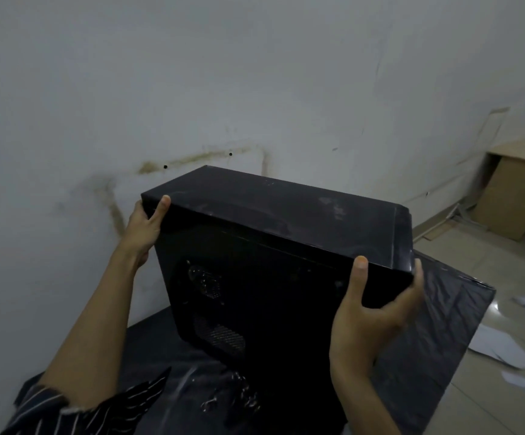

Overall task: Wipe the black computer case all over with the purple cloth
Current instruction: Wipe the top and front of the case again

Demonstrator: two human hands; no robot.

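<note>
Right hand and left hand clasp the dusty black computer case by its ends; no purple cloth visible, wiping likely ahead.

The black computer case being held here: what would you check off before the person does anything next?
1. Left hand grips the black computer case at its far left corner: ok.
2. Right hand grips the near right corner, thumb on top: ok.
3. Purple cloth within reach: not ok, none in view.
4. Case bottom resting on the crinkled black plastic sheet: cannot tell, its underside is hidden.
5. Top panel clean: not ok, pale dusty smudges show.
</note>
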